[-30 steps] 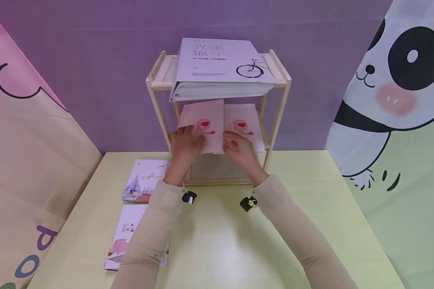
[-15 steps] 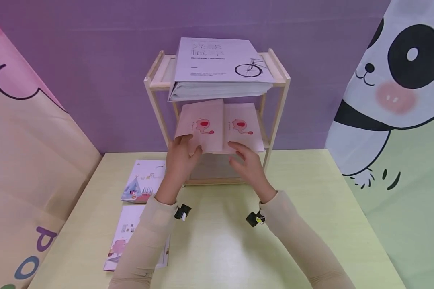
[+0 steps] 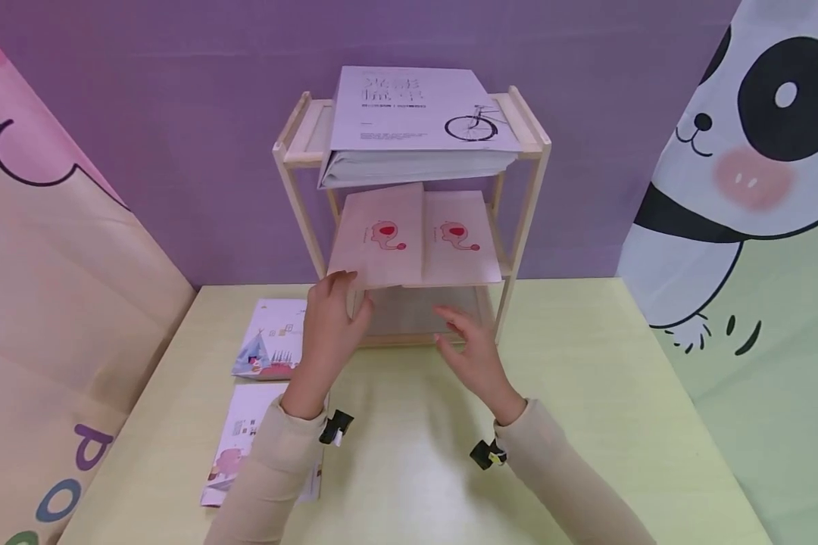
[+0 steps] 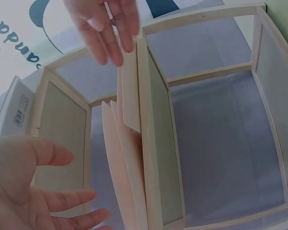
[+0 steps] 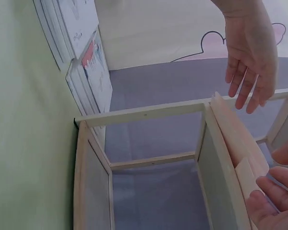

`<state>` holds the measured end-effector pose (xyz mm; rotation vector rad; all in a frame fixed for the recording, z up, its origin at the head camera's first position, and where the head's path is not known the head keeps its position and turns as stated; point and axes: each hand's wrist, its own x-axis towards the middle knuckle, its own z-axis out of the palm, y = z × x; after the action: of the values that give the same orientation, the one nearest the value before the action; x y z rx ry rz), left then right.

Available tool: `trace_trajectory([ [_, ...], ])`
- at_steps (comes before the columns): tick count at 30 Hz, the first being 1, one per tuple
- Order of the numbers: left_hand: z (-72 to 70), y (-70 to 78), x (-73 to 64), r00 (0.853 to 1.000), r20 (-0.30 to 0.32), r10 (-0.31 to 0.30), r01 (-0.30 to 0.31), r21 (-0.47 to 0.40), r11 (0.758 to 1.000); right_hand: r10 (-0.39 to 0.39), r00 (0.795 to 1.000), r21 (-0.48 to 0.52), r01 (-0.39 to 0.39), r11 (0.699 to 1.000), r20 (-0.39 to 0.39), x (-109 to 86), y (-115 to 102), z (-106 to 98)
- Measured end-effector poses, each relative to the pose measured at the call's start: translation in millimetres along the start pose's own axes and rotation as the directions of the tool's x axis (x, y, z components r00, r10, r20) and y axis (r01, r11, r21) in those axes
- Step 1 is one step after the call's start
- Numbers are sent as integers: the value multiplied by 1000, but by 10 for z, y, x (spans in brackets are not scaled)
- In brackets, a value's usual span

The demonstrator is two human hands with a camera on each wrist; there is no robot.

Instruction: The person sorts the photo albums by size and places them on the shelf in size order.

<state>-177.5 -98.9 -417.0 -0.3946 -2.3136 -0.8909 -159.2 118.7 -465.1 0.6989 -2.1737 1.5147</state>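
Note:
Two pale pink booklets with a red elephant, a left booklet (image 3: 388,265) and a right booklet (image 3: 460,261), lie side by side on the middle shelf of a small wooden rack (image 3: 533,193). The left one overlaps the right one's edge. My left hand (image 3: 332,322) is at the left booklet's front corner, fingers loosely extended and holding nothing; whether the fingertips touch it I cannot tell. My right hand (image 3: 473,356) hovers before the rack, below the right booklet, fingers apart and holding nothing. In the left wrist view the pink booklets (image 4: 120,158) show edge-on against the shelf.
A thick white book (image 3: 409,113) with a bicycle drawing lies on the rack's top shelf. On the table to the left are a tent-picture booklet (image 3: 273,341) and a pink-picture booklet (image 3: 235,446), partly covered by my left arm. The rack's bottom shelf (image 3: 409,314) is visible.
Both hands have let go of the pink booklets and drawn back toward me, the right one farther and lower. The booklets stay in place on the middle shelf.

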Motion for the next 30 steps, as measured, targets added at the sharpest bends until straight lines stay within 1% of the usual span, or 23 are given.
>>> trace_trajectory([
  [2,-7,5,-34,1000,-14,14,-14,2,1000,13,1000,-7,-13,1000,0,-47,18,23],
  [5,-24,-2,-106,999,-32,22,-22,5,1000,58,998,-3,-58,998,15,-132,46,61],
  [9,-43,-31,-231,999,-45,9,-9,-3,1000,117,992,11,-117,993,41,-247,79,113],
  [12,-44,-58,-320,999,-53,3,-4,-7,1000,142,989,19,-143,990,46,-320,113,153],
  [17,-28,-88,-432,997,-76,7,-9,-22,1000,175,983,60,-178,982,49,-422,181,221],
  [20,-18,-100,-507,997,-78,-13,10,-36,999,208,976,73,-213,974,67,-472,201,261],
  [24,-20,-115,-632,995,-80,-55,52,-46,998,269,958,86,-277,957,102,-553,217,318],
  [27,-28,-147,-735,993,-70,-93,89,-55,995,292,949,109,-305,946,118,-622,238,368],
  [30,-21,-207,-828,990,-67,-122,118,-51,992,300,944,125,-317,940,138,-676,255,421],
])
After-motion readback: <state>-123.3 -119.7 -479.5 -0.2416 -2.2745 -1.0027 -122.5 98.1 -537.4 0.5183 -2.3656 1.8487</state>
